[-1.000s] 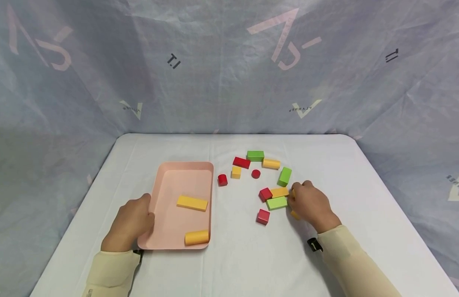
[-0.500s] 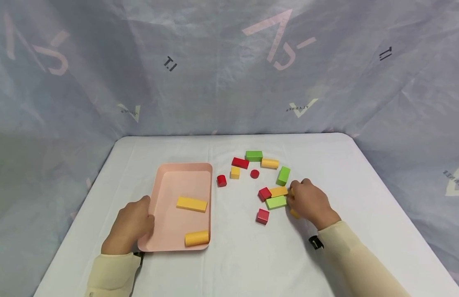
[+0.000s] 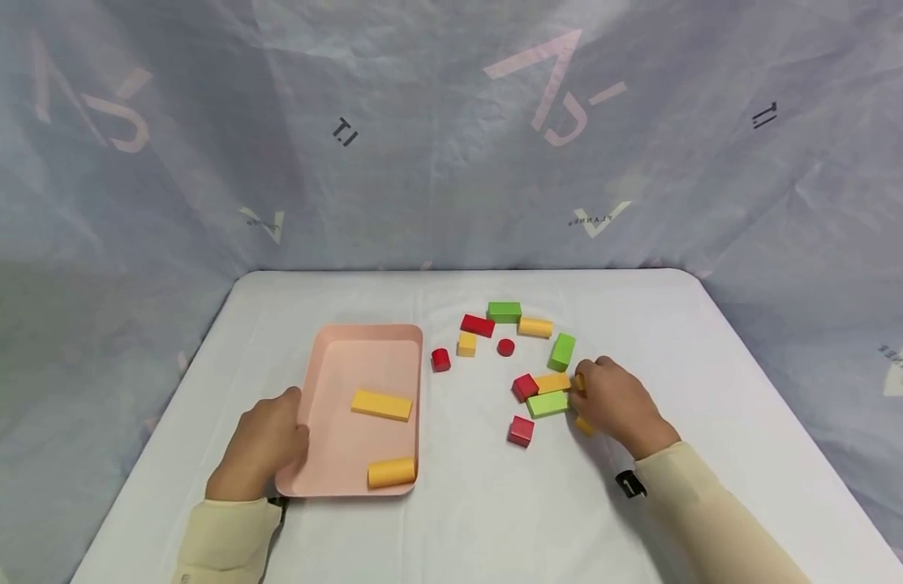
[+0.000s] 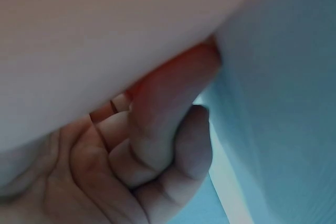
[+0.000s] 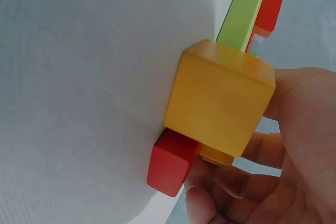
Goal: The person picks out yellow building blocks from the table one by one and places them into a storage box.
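Blocks lie scattered on the white table (image 3: 480, 519) to the right of the pink tray (image 3: 327, 462), and my right hand (image 3: 617, 405) sits at the right edge of that cluster, fingers curled around a yellow block (image 5: 220, 100) with a red block (image 5: 170, 166) tucked just beneath it against my fingers. From the head view only slivers of yellow peek out on both sides of my knuckles, so I cannot tell for certain whether I hold one yellow piece or two; the wrist view hints at a second yellow face under the first. Touching my fingertips on the left is a flat green block (image 3: 547, 403), with a yellow slab (image 3: 552, 382) and a red cube (image 3: 525, 387) packed right behind it. My left hand (image 3: 261, 446) grips the near left rim of the tray, thumb over the edge and fingers curled under it, holding it steady. Inside the tray rest a long yellow bar (image 3: 381, 405) and a yellow cylinder (image 3: 391, 472), the cylinder close to the near right corner. The risk I see is in my crowded grasp: lifting with the red piece wedged under the yellow one could drag it along or let it drop and knock the green block and its neighbours out of place. A careless tilt of the tray could also send the cylinder rolling.
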Motion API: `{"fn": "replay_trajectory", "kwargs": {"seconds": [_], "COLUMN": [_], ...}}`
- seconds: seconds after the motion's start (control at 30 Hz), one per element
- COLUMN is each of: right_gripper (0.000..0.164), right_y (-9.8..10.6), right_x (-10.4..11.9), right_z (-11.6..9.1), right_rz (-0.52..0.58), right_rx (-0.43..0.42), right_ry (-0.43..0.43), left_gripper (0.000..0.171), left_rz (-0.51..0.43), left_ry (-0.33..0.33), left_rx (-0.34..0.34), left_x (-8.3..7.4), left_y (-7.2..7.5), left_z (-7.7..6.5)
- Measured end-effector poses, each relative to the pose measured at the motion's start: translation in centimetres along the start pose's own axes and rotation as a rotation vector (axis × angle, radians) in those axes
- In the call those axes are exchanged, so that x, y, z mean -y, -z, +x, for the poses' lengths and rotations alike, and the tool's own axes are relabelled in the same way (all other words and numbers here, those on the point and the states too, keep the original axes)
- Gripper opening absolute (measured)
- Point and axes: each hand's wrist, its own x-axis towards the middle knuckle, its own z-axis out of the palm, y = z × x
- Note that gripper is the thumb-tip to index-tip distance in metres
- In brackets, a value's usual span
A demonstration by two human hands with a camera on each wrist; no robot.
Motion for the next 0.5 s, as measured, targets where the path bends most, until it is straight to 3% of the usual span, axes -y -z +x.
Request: {"fn": "replay_trajectory", "kwargs": {"seconds": [0.5], "right_gripper": [0.032], "right_y": [1.1], "right_x": [-0.3], "right_z": [-0.8], "right_rz": [0.011], "right_rx": [-0.056], "right_ry": [0.054], "left_gripper": [0.009], "left_rz": [0.000], "left_ry": [0.002], "left_rx": [-0.001], "left_x": [-0.2], "left_y": [0.0], "left_z": [-0.1]}}
